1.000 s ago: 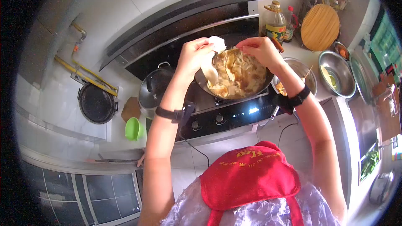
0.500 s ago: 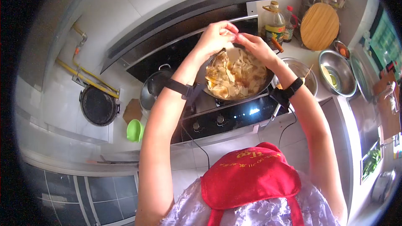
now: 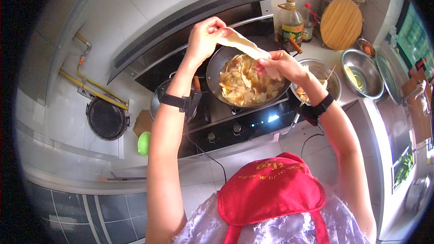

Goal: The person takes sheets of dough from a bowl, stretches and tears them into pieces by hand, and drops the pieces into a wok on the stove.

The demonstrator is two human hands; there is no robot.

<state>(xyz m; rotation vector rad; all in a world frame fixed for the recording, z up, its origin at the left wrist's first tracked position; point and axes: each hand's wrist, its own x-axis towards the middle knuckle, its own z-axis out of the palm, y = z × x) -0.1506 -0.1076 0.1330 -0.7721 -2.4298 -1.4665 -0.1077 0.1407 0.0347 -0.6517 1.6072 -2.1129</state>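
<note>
A pale strip of dough [image 3: 244, 44] is stretched between my two hands above the wok. My left hand [image 3: 207, 36] pinches its upper left end, beyond the wok's far left rim. At the lower right end, my right hand [image 3: 281, 65] has its fingers closed on the strip, over the right side of the wok. Below, the dark wok [image 3: 214, 81] stands on the hob, filled with flat dough pieces [image 3: 246, 86] in brown liquid. One orange-brown wok handle [image 3: 295, 46] shows at the upper right, and another lies at the left.
Right of the wok stand a metal bowl with food and a utensil [image 3: 335, 83] and a steel basin [image 3: 375, 83]. Bottles [image 3: 293, 22] and a round wooden board [image 3: 341, 23] are behind. A lidded pot [image 3: 159, 97] is on the left burner; a green bowl [image 3: 143, 143] sits at the counter's left.
My hands, close together before, have drawn apart. The left moved left and the right moved down and slightly right, with the dough strip now lengthened between them.
</note>
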